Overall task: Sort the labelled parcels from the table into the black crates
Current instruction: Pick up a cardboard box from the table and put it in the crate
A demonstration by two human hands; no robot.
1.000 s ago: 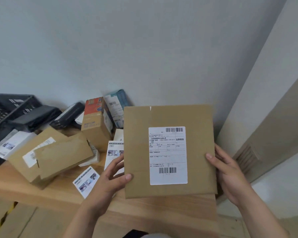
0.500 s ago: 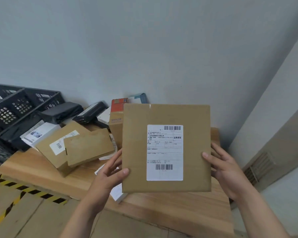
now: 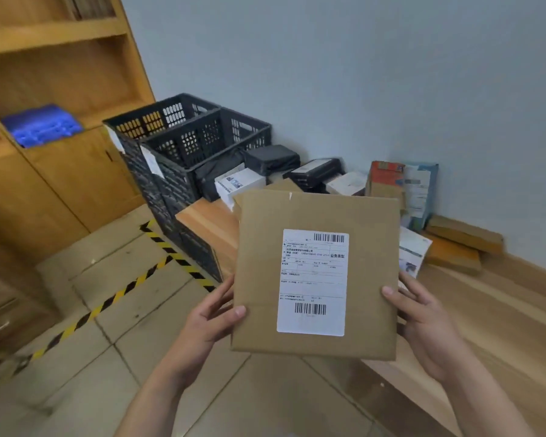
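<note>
Label [image 3: 313,282] print blurred; parcel [image 3: 372,279] hides fingers.

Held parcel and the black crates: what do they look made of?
Held parcel: likely brown cardboard, matte, with a white paper label; both hands grip its edges. Black crates: probably moulded plastic, dull finish, judging by the perforated lattice walls.

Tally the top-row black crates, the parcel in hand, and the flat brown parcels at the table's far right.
Top-row black crates: 2
Held parcel: 1
Flat brown parcels: 2
Total: 5
</note>
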